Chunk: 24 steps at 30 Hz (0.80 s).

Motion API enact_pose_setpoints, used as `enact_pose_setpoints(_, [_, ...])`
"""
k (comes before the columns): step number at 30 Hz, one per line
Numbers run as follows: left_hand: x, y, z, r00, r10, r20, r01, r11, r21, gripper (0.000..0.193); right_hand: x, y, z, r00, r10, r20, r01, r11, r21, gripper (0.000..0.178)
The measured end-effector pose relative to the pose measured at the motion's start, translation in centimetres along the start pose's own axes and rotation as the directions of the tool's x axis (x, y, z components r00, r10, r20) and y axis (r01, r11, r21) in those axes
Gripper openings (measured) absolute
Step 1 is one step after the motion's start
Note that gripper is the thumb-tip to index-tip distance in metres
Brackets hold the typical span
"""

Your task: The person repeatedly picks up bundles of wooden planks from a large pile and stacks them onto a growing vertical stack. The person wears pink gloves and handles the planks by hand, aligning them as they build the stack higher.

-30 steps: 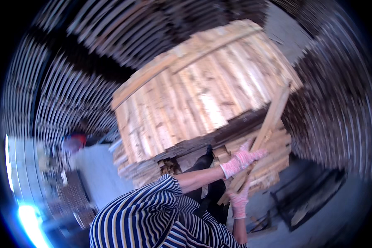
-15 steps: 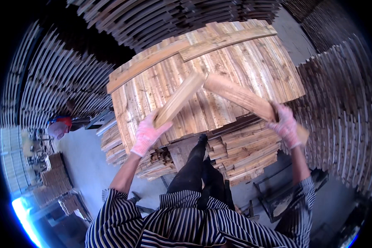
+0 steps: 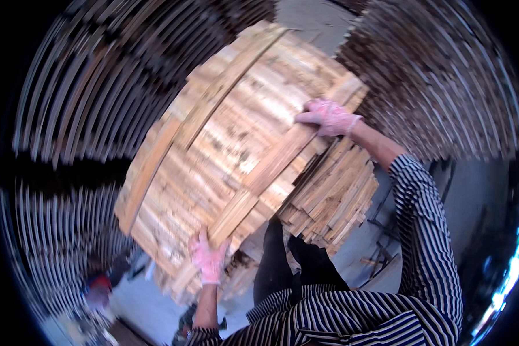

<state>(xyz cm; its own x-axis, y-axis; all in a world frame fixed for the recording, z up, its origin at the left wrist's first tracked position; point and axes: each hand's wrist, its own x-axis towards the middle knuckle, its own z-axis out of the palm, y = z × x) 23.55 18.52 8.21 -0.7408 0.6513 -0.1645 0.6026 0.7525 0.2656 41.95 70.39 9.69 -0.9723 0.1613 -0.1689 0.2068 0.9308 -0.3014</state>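
Note:
Two short wooden boards lie end to end along the near side of a broad layer of planks [image 3: 236,138]. My left hand [image 3: 209,259], in a pink glove, grips the left board [image 3: 233,216] near its outer end, thumb and fingers on either side. My right hand [image 3: 331,118], gloved the same way, is closed over the right board [image 3: 281,160] toward its far end. The boards' inner ends meet or nearly meet. On the layer's opposite side, a long board [image 3: 230,86] and another board [image 3: 147,179] run in a similar line.
Under the layer, more planks [image 3: 334,190] are piled unevenly by my legs. Tall stacks of slats rise at the left [image 3: 92,86] and right [image 3: 438,86]. Grey floor [image 3: 311,20] shows beyond. A person [image 3: 98,288] is at the lower left, blurred.
Both boards have come down from a raised, angled hold into a line on the layer's near side. My hands have moved with them, and the view has turned.

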Motion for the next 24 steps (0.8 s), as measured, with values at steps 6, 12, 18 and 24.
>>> enact_pose_setpoints(6, [0.9,1.7,0.0,0.998,0.051,0.048,-0.05,0.999,-0.013,0.086,-0.1,1.3,-0.3,0.992,0.088,0.091,-0.078,0.992,-0.102,0.068])
enact_pose_setpoints(12, [0.9,3.9,-0.1,0.99,-0.01,0.139,0.004,0.999,0.043,0.085,-0.5,2.4,1.3,0.996,0.084,0.0,-0.083,0.989,-0.119,0.059])
enact_pose_setpoints(18, [-2.3,10.8,1.8,0.896,0.431,0.111,-0.394,0.884,-0.253,0.074,-5.1,4.5,7.7,0.783,0.31,-0.539,-0.323,0.943,0.074,0.065])
enact_pose_setpoints(24, [-7.0,13.3,15.7,0.623,0.435,0.65,-0.038,0.847,-0.531,0.067,-16.7,-5.0,21.4,-0.1,0.972,-0.212,-0.445,0.147,0.883,0.08])
